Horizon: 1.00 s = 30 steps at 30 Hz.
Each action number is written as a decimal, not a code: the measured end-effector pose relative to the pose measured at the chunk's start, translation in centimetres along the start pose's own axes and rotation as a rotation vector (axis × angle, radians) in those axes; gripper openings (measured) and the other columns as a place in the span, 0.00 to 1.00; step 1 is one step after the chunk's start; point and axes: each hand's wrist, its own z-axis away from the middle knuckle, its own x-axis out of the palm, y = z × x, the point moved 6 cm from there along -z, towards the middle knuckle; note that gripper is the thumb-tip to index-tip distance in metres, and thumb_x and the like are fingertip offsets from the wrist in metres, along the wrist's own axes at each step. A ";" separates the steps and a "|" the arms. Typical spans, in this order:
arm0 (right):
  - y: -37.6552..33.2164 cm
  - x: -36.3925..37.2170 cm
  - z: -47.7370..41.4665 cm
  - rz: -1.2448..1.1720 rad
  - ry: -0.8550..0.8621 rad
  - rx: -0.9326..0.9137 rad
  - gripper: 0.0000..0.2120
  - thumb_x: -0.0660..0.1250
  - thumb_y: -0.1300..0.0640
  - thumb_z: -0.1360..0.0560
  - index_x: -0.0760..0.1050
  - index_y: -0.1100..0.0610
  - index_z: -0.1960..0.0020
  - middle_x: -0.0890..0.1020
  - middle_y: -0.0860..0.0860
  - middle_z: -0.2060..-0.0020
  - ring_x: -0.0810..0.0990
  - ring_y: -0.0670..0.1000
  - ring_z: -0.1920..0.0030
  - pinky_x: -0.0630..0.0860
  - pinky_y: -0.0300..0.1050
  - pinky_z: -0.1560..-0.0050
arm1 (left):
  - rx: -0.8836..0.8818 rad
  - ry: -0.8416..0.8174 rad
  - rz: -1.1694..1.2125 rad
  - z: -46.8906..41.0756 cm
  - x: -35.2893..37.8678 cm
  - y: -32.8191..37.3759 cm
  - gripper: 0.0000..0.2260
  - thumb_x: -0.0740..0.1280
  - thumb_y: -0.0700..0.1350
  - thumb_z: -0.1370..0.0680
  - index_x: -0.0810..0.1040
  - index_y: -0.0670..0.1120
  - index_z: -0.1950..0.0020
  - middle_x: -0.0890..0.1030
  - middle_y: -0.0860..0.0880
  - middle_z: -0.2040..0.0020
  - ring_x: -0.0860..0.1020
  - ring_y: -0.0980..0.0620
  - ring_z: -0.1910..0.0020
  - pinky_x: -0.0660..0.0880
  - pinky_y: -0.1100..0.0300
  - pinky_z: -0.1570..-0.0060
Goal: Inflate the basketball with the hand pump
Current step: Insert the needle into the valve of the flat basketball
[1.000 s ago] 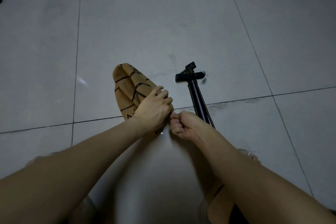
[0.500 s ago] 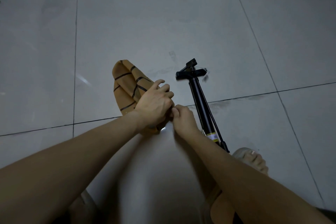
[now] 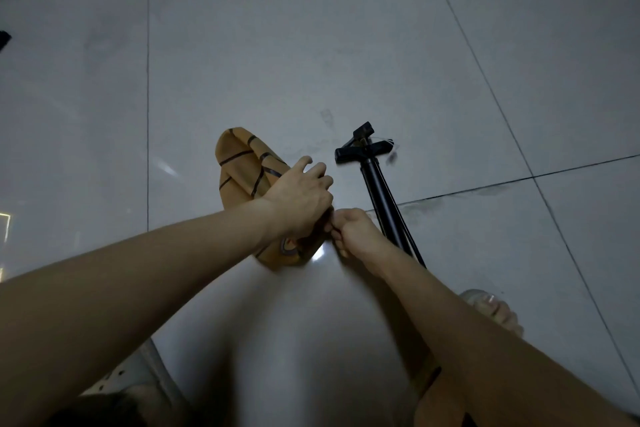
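Note:
A flat, folded orange basketball [image 3: 242,170] with black lines lies on the grey tiled floor. My left hand [image 3: 301,198] grips its near part from above, fingers curled over it. My right hand [image 3: 353,229] meets the ball's right edge beside the left hand, with fingers curled and pinching something small there; what it pinches is hidden. A black hand pump [image 3: 377,184] lies on the floor just right of my hands, its T-handle [image 3: 362,149] pointing away from me and a thin hose running along the barrel.
My foot in a clear sandal [image 3: 491,308] rests on the floor at the right, and a second sandal [image 3: 138,371] shows at the lower left. A dark object [image 3: 4,40] pokes in at the left edge. Tile joints cross the floor.
The view has shifted a little. My right hand stays at the ball's right edge beside my left hand; both keep their hold. The pump has not moved.

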 end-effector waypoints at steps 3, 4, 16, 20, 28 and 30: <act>-0.4 -0.2 0.2 0.312 0.065 -0.166 0.13 0.57 0.61 0.20 0.73 0.57 0.62 0.76 0.54 0.67 0.73 0.53 0.65 0.67 0.48 0.62 | 0.044 -0.021 -0.012 -0.3 -0.1 0.0 0.10 0.62 0.48 0.23 0.81 0.48 0.48 0.77 0.52 0.53 0.70 0.47 0.45 0.66 0.49 0.37; -0.2 -0.3 0.2 0.395 0.077 -0.184 0.13 0.57 0.60 0.19 0.74 0.56 0.60 0.79 0.55 0.62 0.76 0.55 0.59 0.70 0.50 0.58 | 0.067 -0.025 -0.009 -0.3 0.0 0.1 0.10 0.61 0.48 0.22 0.81 0.48 0.49 0.77 0.53 0.55 0.70 0.47 0.46 0.66 0.49 0.38; -1.7 -1.3 -0.3 0.551 0.131 -0.241 0.15 0.59 0.58 0.17 0.74 0.56 0.62 0.75 0.49 0.69 0.72 0.45 0.67 0.65 0.37 0.67 | 0.129 0.189 0.086 0.4 1.1 -0.9 0.18 0.58 0.59 0.23 0.84 0.50 0.54 0.80 0.54 0.53 0.72 0.49 0.47 0.63 0.51 0.38; -2.3 -1.4 -0.8 0.591 0.071 -0.182 0.17 0.60 0.57 0.17 0.74 0.55 0.64 0.76 0.50 0.69 0.73 0.46 0.67 0.66 0.40 0.66 | 0.074 0.207 0.138 0.4 1.4 -0.8 0.15 0.61 0.57 0.24 0.84 0.52 0.54 0.80 0.55 0.53 0.72 0.50 0.48 0.63 0.51 0.38; -2.1 -1.2 -1.1 0.467 0.078 -0.043 0.18 0.60 0.58 0.16 0.75 0.59 0.64 0.73 0.47 0.78 0.70 0.42 0.77 0.63 0.40 0.70 | 0.047 0.201 0.190 0.5 1.5 -0.6 0.13 0.61 0.55 0.25 0.84 0.52 0.55 0.79 0.55 0.54 0.71 0.50 0.49 0.63 0.51 0.37; -2.5 -1.0 -1.0 0.616 0.096 -0.122 0.16 0.61 0.58 0.17 0.75 0.58 0.64 0.77 0.51 0.70 0.76 0.49 0.67 0.67 0.43 0.67 | 0.044 0.201 0.200 0.4 1.5 -0.6 0.14 0.60 0.55 0.24 0.84 0.52 0.54 0.79 0.55 0.54 0.71 0.50 0.48 0.63 0.52 0.36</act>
